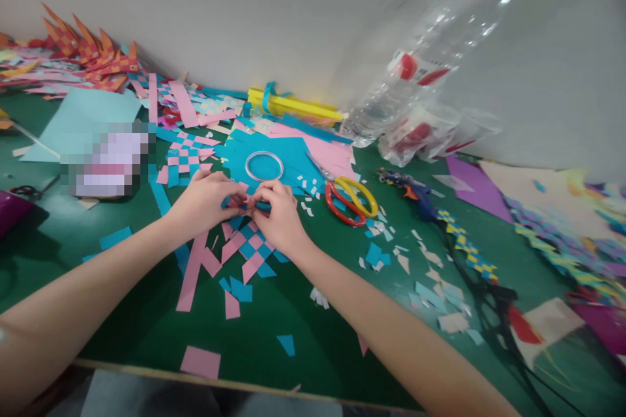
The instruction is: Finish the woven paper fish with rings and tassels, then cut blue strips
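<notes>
My left hand (208, 199) and my right hand (278, 212) meet over a pink and blue woven paper piece (247, 247) lying on the green table (117, 247). Both hands have their fingers pinched on the upper edge of the weave, where blue strips stick out. A long pink strip (192, 273) trails from the weave toward me. Just beyond my fingers lies a clear ring of tape (264, 165) on a blue paper sheet (288, 153).
Red and yellow scissors (349, 199) lie right of my hands. Paper scraps are scattered around. A glue gun (415, 192) and a second woven piece (188, 159) lie nearby. Clear plastic bottles (420, 78) lean against the wall. Orange woven shapes (83, 49) sit far left.
</notes>
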The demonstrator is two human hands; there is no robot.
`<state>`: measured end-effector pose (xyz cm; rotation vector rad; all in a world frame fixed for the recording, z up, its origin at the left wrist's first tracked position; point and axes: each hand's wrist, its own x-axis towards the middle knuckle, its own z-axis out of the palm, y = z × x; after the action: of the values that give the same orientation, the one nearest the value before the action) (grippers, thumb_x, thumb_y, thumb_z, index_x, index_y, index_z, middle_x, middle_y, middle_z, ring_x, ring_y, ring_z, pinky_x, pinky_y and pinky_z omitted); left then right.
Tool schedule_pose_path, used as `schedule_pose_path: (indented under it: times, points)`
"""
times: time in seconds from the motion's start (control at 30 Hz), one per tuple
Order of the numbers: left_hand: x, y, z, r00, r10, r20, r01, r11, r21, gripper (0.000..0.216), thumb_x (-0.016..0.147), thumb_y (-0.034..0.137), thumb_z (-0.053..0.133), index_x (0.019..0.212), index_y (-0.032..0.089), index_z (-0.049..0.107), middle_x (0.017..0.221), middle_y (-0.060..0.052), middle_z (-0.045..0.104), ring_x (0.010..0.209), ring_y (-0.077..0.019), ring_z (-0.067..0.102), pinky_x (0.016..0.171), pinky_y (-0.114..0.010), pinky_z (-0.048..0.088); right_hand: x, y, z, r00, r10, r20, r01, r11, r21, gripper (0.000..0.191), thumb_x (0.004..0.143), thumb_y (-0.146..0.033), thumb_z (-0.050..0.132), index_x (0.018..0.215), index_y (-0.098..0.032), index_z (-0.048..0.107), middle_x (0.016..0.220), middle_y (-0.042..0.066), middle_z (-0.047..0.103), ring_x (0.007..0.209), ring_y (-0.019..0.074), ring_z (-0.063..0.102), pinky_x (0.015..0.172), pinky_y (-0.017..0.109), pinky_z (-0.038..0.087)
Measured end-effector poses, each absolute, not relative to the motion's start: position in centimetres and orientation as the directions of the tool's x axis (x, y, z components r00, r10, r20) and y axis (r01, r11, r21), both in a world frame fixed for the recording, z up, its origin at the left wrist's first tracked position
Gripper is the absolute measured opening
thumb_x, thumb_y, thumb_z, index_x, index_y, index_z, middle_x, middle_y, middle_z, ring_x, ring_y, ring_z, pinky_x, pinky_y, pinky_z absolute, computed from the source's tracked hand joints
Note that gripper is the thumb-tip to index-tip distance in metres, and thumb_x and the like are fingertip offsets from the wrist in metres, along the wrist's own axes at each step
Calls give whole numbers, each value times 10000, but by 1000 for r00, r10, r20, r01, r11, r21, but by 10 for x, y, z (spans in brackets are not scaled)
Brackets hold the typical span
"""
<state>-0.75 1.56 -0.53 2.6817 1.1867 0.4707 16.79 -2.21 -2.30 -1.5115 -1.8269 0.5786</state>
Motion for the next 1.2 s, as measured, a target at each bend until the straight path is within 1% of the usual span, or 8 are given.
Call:
schedule_pose_path:
  times: [0.2, 0.4, 0.6, 0.7, 0.83, 0.93, 1.07, 1.2]
  points:
    - [-6, 15, -8, 636, 737, 227, 691, -675, 258, 120, 845, 328, 608, 909, 239, 656, 920, -20, 701, 974, -236, 585, 879, -390, 325, 169, -22, -24, -95, 968, 234, 650, 238, -722, 157, 744, -87, 584, 715, -236, 625, 1045, 32, 595, 1088, 252, 499, 966, 501, 349]
    - [-9, 16, -10, 624, 752, 214, 692, -659, 295, 231, 822, 417, 641, 979, 248, 662, 932, -25, 708, 1031, -258, 571, 900, -401, 330, 173, -22, -24, -52, 950, 309, 609, 275, -744, 151, 778, -106, 560, 774, -238, 634, 1029, 34, 626, 1064, 230, 527, 942, 441, 380]
    - [-10, 14, -1, 556, 754, 350, 717, -648, 258, 256, 926, 383, 496, 896, 211, 684, 942, -38, 722, 987, -231, 602, 910, -394, 343, 189, -16, -24, 3, 887, 462, 661, 345, -666, 140, 812, -136, 519, 819, -230, 623, 983, 30, 649, 1053, 234, 540, 960, 446, 337]
    - [-11, 14, 0, 509, 776, 372, 781, -598, 180, 273, 935, 362, 468, 1007, 190, 667, 1074, -81, 701, 1059, -267, 582, 918, -417, 353, 194, -13, -27, -11, 865, 502, 715, 358, -600, 129, 821, -150, 525, 833, -239, 618, 1001, 29, 657, 1062, 242, 531, 965, 450, 320]
    - [-12, 14, -6, 507, 798, 325, 816, -566, 116, 438, 902, 473, 496, 1194, 160, 590, 1201, -136, 642, 1186, -321, 508, 962, -462, 339, 194, -11, -31, -106, 852, 512, 753, 406, -519, 133, 842, -206, 536, 936, -258, 613, 1086, 33, 658, 1105, 258, 522, 1016, 483, 278]
    - [-11, 14, -9, 525, 806, 272, 815, -568, 110, 545, 866, 547, 524, 1244, 154, 553, 1238, -153, 615, 1231, -331, 472, 977, -472, 333, 193, -11, -33, -138, 855, 501, 755, 418, -505, 144, 851, -221, 531, 969, -260, 605, 1115, 27, 660, 1126, 253, 528, 1060, 501, 235]
    - [-10, 14, -9, 510, 829, 228, 819, -549, 164, 587, 840, 553, 563, 1281, 168, 519, 1269, -156, 595, 1267, -344, 441, 991, -484, 322, 193, -11, -35, -133, 865, 483, 754, 405, -517, 147, 850, -227, 528, 977, -252, 598, 1129, 33, 661, 1136, 249, 540, 1091, 513, 203]
    - [-10, 17, -9, 468, 857, 218, 794, -516, 322, 612, 825, 453, 619, 1346, 193, 432, 1275, -120, 599, 1211, -323, 503, 1011, -506, 320, 193, -10, -36, -124, 862, 491, 724, 417, -550, 220, 857, -262, 535, 1075, -238, 553, 1167, 68, 649, 1170, 260, 530, 1090, 518, 230]
